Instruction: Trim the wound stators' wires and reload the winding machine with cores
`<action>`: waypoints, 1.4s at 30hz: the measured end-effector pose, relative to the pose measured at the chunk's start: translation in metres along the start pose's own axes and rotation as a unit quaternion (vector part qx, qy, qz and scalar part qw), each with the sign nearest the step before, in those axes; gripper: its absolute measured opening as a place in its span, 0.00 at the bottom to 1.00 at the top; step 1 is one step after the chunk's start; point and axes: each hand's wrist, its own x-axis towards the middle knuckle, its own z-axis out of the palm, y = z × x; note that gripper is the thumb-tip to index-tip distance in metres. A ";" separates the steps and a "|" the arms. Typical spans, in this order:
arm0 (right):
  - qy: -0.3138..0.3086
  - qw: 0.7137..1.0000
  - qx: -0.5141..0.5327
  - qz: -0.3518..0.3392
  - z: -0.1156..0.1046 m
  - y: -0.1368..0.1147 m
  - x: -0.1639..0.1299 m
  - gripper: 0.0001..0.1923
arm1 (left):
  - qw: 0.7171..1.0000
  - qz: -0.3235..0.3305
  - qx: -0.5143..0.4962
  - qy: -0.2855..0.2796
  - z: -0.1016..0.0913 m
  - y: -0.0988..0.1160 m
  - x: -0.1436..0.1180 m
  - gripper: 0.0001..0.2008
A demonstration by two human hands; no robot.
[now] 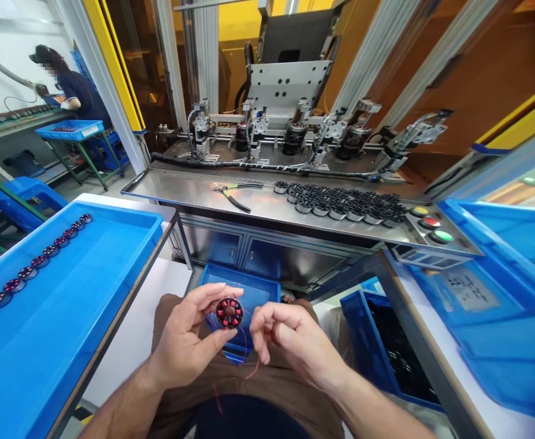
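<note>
In front of my lap, my left hand (194,332) grips a motor stator (230,313) between thumb and fingers. The stator is a round dark ring with red wire coils, its face turned up toward me. Thin red wires trail from it. Just to the right, my right hand (290,335) is closed, its fingers curled around a thin red wire (253,371) whose end hangs out below the fingertips. Part of the wire is hidden by those fingers. Beneath both hands sits a blue bin (262,292).
A blue tray (89,274) on the left holds a row of wound stators (39,261). On the machine's metal ledge lie cutting pliers (235,198) and many black stator cores (340,204). Push buttons (432,224) and blue bins (500,286) stand right. A co-worker (82,91) is far left.
</note>
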 end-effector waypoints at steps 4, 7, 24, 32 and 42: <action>0.004 0.998 -0.056 0.015 0.009 -0.016 0.004 0.19 | 0.999 -0.027 -0.027 -0.021 0.005 -0.003 -0.002 0.34; 0.000 0.998 -0.052 0.022 0.015 -0.012 0.003 0.20 | 0.997 -0.038 -0.070 -0.006 0.008 -0.008 -0.003 0.36; 0.038 0.948 -0.296 -0.108 0.015 -0.045 -0.003 0.20 | 0.999 0.008 0.034 -0.023 0.008 -0.005 -0.010 0.35; 0.098 0.954 -0.238 -0.155 0.018 -0.023 -0.005 0.13 | 0.991 -0.092 -0.089 -0.029 0.006 0.003 -0.004 0.28; 0.118 0.948 -0.224 -0.191 0.019 -0.012 -0.009 0.11 | 0.940 -0.188 -0.284 -0.028 0.012 -0.012 0.001 0.30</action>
